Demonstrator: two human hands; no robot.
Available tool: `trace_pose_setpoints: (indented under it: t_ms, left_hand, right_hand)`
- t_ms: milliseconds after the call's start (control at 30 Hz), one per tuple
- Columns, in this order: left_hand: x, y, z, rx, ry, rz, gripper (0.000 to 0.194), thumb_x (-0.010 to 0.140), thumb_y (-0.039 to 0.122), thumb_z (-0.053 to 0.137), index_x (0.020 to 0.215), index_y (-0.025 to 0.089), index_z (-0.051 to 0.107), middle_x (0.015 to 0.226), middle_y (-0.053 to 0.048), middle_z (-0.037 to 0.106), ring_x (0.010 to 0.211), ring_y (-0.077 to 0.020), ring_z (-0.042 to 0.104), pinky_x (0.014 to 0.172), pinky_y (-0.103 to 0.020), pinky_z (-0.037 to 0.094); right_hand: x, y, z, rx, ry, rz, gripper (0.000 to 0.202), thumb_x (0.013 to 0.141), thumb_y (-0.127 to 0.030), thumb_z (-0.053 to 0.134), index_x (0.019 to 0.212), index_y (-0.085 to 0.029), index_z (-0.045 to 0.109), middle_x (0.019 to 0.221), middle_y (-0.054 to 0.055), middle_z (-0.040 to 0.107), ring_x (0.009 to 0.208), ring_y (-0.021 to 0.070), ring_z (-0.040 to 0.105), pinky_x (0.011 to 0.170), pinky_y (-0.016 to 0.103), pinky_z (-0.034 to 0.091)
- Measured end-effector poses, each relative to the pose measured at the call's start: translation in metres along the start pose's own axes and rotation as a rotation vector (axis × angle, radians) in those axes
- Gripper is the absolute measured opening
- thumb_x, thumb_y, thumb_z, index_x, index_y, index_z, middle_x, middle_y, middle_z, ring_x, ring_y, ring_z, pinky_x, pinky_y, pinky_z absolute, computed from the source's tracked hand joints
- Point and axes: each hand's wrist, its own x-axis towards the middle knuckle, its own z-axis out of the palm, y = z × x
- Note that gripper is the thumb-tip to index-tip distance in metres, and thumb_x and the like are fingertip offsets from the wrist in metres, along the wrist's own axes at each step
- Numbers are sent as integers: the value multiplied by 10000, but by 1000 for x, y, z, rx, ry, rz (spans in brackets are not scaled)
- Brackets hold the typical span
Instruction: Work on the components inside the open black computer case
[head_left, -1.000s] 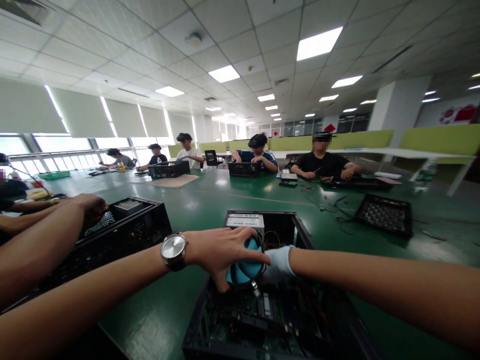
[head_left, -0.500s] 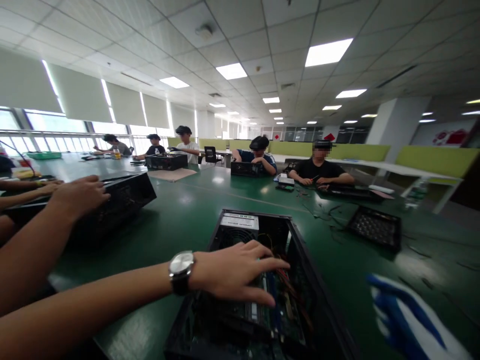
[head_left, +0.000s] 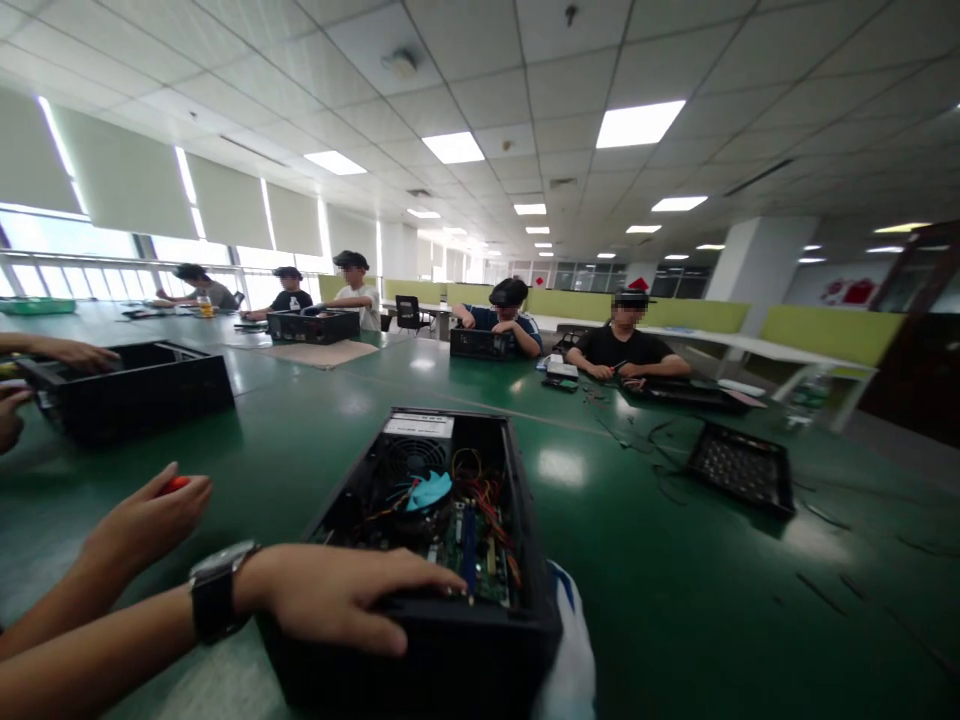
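An opened black computer case (head_left: 480,655) lies on the table in front of me. Inside it are a pale blue fan (head_left: 430,491), a power supply (head_left: 418,427) with a white label, a circuit board and coloured wires. My left hand (head_left: 330,595), bare and with a watch (head_left: 223,590) at the wrist, is over the near rim. Its fingers reach inside while the thumb lies against the outer wall. My right hand (head_left: 570,640) wears a white and blue glove and is at the case's right side. Its fingers are mostly hidden and blurred.
At left, a co-worker's hand (head_left: 150,515) holds something orange, near another black case (head_left: 142,390). A perforated black panel (head_left: 739,465) and loose strips (head_left: 821,592) lie on the green table (head_left: 645,540) at right. Several people sit across, with further cases.
My left hand has moved from above the case's inside to its near rim. My gloved right hand has come left to the case's side. The case has shifted left, showing its near wall.
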Motion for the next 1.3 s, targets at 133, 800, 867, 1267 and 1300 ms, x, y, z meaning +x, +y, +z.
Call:
trace_pose_setpoints:
  t_ms: [133,800,867,1267,1300]
  left_hand:
    - [-28,-73,-63,-9,122,-311,820,884,477,670,1586,285,292,1530,-74,488,1357,-286,508,1154,-408,381]
    - [183,-85,75,363,879,198,298,1011,173,456,1280,235,569,1297,-76,614,1229,-221,524,1049,-388,439]
    - [199,-84,81,276,835,225,320,1033,169,410,1309,244,552,1266,-62,626,1183,-198,541,1042,-361,438]
    - [202,-93,85,89,737,47,701,962,213,542,1578,345,234,1505,-55,451,1345,-234,442,1195,-491,334]
    - [202,-94,86,84,744,47,722,956,206,544,1582,351,217,1502,-54,451,1341,-231,447,1194,-489,340]
  right_hand:
    - [74,-23,113,-35,146,122,568,1034,-424,114,1407,-164,454,1404,134,606,1274,219,595,1044,348,498]
    - [75,41,-16,-615,-369,-532,408,999,-356,350,1179,-196,679,1052,135,750,951,265,728,861,377,573]
    - [80,45,-27,-575,-367,-517,398,999,-360,349,1106,-212,703,970,117,759,871,245,736,788,332,584]
    - [105,46,-36,-457,-318,-333,519,954,-430,427,1400,-196,553,1479,151,529,1411,308,465,1172,480,383]
    - [105,49,-38,-450,-333,-370,498,943,-416,454,1382,-213,572,1478,140,531,1422,307,451,1183,476,367]
